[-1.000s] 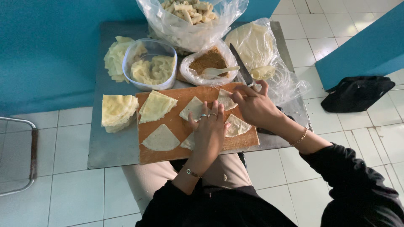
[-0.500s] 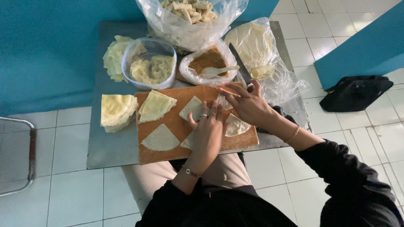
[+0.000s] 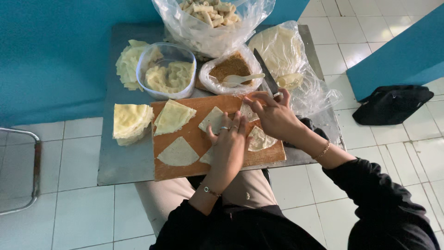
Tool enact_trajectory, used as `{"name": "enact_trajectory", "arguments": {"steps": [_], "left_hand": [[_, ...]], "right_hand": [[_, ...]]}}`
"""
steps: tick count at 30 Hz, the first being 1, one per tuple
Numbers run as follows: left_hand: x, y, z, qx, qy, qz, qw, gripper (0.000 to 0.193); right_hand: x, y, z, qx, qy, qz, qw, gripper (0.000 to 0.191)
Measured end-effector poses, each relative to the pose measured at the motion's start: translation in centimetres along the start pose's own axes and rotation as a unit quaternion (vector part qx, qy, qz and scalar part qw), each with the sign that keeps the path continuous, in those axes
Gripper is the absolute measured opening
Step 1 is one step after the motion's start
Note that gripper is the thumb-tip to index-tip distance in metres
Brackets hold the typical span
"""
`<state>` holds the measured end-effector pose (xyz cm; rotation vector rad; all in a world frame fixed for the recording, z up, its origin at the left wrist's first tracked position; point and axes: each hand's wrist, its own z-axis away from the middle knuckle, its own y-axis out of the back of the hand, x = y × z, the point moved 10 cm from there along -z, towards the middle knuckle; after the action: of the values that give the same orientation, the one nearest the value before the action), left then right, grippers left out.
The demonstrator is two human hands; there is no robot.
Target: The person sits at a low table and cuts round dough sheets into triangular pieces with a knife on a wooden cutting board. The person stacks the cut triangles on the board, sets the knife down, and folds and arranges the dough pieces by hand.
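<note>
On the wooden cutting board point(image 3: 185, 139) lie several pale, wedge-shaped pastry wrappers. The left hand point(image 3: 227, 146) rests flat and open, fingers spread, pressing one wrapper point(image 3: 213, 119) near the board's centre. The right hand point(image 3: 273, 113), at about 2 o'clock from the left, has its fingers pinched closed on the edge of a small wrapper piece point(image 3: 248, 111) at the board's upper right; exactly how much of it is gripped cannot be told, since the fingers cover it. Another wrapper point(image 3: 260, 139) lies just below the right hand, one more point(image 3: 178, 155) at 8 o'clock on the board, and a folded one point(image 3: 173, 116) at 10 o'clock.

Off the board's left edge sits a stack of wrappers point(image 3: 131, 121) on the grey bench point(image 3: 120, 162). At 12 o'clock stand a clear tub of pale dough scraps point(image 3: 169, 76), a bag of brown filling with a spoon point(image 3: 231, 69), and a knife point(image 3: 266, 74) whose blade points away from the person. Behind those, a big bag holds finished rolls point(image 3: 210, 11).

To peel a thin sheet well, I judge the flat hand should keep the neighbour pinned while the pinching fingers lift slowly from a corner (the sheets look fragile and likely to tear).
</note>
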<state>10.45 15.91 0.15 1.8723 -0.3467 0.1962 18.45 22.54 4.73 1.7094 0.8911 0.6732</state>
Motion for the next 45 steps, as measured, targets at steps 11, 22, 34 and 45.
{"name": "enact_trajectory", "arguments": {"steps": [11, 22, 34, 45], "left_hand": [[-1.7, 7.2, 4.2, 0.088, -0.003, 0.135, 0.987, 0.037], [-3.7, 9.9, 6.9, 0.140, 0.038, 0.132, 0.981, 0.027], [-4.5, 10.5, 7.0, 0.150, 0.051, 0.144, 0.977, 0.026], [-5.1, 10.6, 7.2, 0.132, 0.062, 0.135, 0.980, 0.026]], "right_hand": [[-2.9, 3.1, -6.9, 0.003, 0.041, -0.046, 0.998, 0.032], [-7.5, -5.2, -19.6, -0.039, 0.152, 0.074, 0.985, 0.041], [-5.6, -8.2, -21.4, -0.134, 0.066, -0.054, 0.987, 0.057], [-5.4, -10.1, -21.8, -0.172, -0.028, -0.088, 0.981, 0.057]]}}
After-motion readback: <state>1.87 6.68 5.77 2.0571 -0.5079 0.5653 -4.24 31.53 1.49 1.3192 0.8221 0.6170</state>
